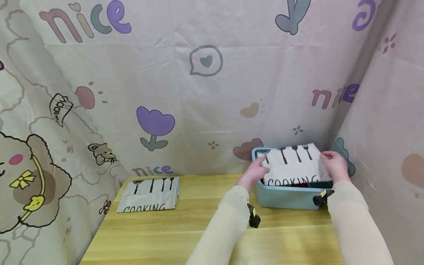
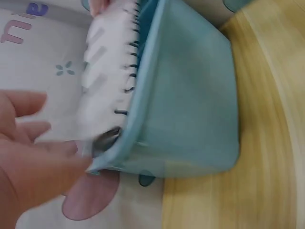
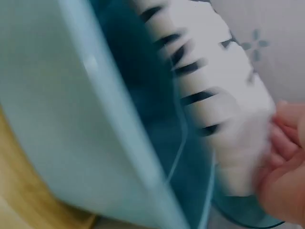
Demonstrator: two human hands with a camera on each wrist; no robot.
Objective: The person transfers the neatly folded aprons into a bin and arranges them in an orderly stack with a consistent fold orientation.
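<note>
A folded white cloth [image 1: 291, 165], printed with black utensils and the word COOKING, lies tilted at the mouth of a light blue bin [image 1: 288, 198]. Its right edge is pinched between the thumb and fingers of my right hand [image 1: 335, 165]. In the right wrist view, the cloth [image 3: 214, 90] is blurred beside the bin's rim. My left hand [image 1: 254, 173] is at the cloth's left edge. The left wrist view shows that hand [image 2: 33, 157] with fingers spread and extended, close to the bin's corner. Something red and dark peeks out under the cloth's front edge.
A second folded cloth [image 1: 150, 195] with the same print lies at the left of the wooden table [image 1: 198, 224]. Printed curtains [image 1: 205, 99] hang behind the table and along both sides, close to the bin. A small black camera sits on each wrist.
</note>
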